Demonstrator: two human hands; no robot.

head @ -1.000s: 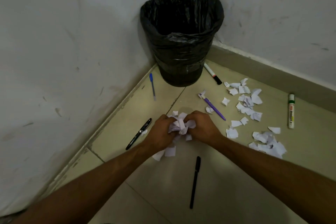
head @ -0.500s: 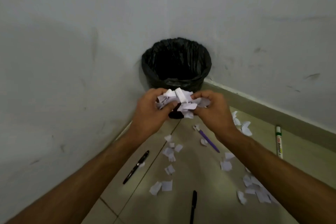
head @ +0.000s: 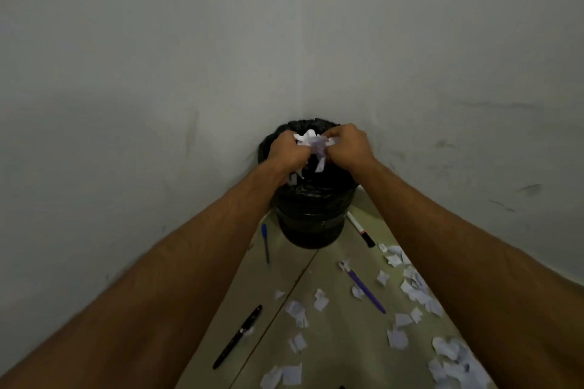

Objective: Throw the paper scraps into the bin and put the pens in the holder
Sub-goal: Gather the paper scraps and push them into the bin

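A bin (head: 311,221) lined with a black bag stands in the corner of two walls. Above its mouth, my left hand (head: 286,150) and my right hand (head: 346,147) together grip a bunch of white paper scraps (head: 311,144); a few pieces hang down between them. More loose scraps (head: 410,287) lie on the floor at the right and in the middle (head: 297,309). Pens lie around: a blue one (head: 265,241), a purple one (head: 366,290), a black one (head: 238,336), and a white marker (head: 360,229) beside the bin. No pen holder shows.
Grey walls meet right behind the bin, with a skirting strip (head: 369,210) along the right wall. The tiled floor (head: 341,341) runs toward me between my forearms.
Both hands have lifted the bunch of scraps off the floor and carried it forward over the bin's mouth. Some scraps fell on the floor on the way. The view tilted upward.
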